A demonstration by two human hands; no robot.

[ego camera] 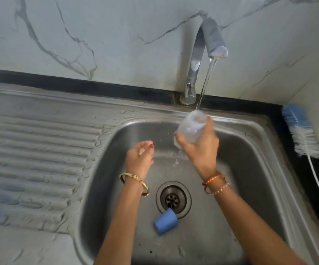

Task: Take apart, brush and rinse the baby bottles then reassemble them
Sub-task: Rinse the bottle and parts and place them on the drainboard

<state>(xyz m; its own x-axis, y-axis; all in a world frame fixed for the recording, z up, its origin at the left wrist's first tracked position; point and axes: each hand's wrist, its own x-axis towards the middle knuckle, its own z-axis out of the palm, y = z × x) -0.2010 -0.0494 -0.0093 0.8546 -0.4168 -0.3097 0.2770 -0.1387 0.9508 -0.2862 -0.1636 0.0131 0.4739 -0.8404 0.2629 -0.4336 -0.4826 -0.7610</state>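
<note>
My left hand [140, 156] hangs loosely curled and empty over the steel sink basin [250, 150]; a blue plastic cap [165, 221] lies by the drain. My right hand [200, 146] grips the clear plastic baby bottle [190, 129], mouth tilted up under the tap's thin stream [205, 83]: rinsing, I judge. Next it needs emptying, then reassembly.

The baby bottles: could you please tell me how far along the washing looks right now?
Done: one bottle is apart, its blue cap lying by the drain, and the brush is set aside on the counter. In hand: the right hand holds that bottle under the running tap; the left hand holds nothing. Left: rinsing the cap and reassembly.
</note>
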